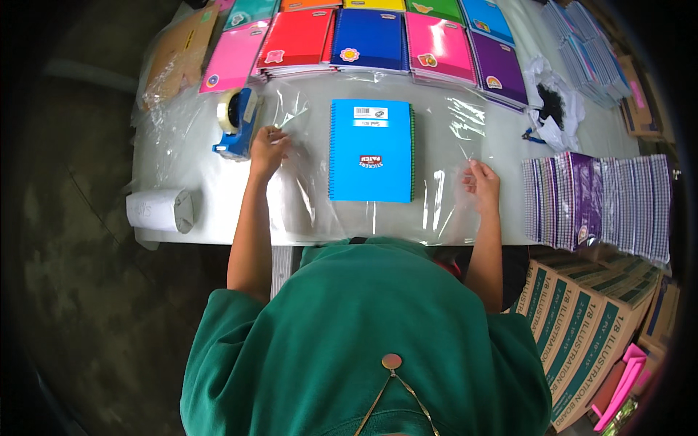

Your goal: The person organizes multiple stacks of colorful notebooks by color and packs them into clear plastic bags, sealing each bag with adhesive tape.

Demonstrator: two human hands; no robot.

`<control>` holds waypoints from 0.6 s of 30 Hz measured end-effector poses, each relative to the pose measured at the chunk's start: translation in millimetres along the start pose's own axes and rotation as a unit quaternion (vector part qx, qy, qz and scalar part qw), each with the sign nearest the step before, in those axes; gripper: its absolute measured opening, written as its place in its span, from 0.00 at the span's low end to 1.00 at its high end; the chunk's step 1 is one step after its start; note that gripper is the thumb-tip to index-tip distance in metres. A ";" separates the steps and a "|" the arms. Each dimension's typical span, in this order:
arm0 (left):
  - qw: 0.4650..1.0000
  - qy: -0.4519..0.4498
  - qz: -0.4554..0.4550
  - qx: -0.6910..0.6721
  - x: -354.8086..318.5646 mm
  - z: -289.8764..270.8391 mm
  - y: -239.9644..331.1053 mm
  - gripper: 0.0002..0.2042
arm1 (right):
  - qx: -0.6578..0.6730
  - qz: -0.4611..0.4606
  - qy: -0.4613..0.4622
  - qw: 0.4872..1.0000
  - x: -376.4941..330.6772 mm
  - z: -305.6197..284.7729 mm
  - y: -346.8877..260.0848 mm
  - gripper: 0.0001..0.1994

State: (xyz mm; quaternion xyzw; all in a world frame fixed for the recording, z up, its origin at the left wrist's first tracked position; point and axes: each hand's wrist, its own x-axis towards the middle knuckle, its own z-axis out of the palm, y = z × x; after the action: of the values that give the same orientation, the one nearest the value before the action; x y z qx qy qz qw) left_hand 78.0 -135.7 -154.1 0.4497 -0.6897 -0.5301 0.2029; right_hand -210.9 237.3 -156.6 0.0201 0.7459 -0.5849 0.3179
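Blue spiral-bound notebook (370, 150) flat at mid-desk (182, 174), on clear crinkled plastic film (451, 211). Left hand (267, 149) pinching the film's far left edge beside the blue tape dispenser (237, 120); right hand (480, 184) pressed loosely on the film's right side, fingers curled, grip unclear. Film probably light, limp, slippery: best held at edges. Notebook stiff.

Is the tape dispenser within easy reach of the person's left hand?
Probably yes. The left hand rests on the clear plastic sheet right beside the blue tape dispenser, with nothing between them.
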 end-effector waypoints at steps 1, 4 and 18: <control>0.999 -0.022 -0.030 -0.019 4.3 7.6 8.3 0.22 | 0.014 0.021 0.004 1.000 -0.6 -1.9 -5.1 0.17; 0.994 -0.081 -0.056 -0.054 16.2 20.2 41.5 0.23 | 0.028 -0.034 -0.027 0.999 14.1 7.4 -19.9 0.17; 0.961 -0.219 0.071 0.156 -66.7 18.8 104.2 0.14 | -0.292 -0.205 -0.244 0.902 -36.4 21.4 -93.3 0.08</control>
State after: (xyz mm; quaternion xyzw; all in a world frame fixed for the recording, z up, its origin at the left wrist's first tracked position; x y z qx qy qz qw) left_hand 55.8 -66.1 -52.5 0.2988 -0.8215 -0.4855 0.0114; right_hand -209.8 201.3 -60.6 -0.3707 0.7699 -0.3797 0.3544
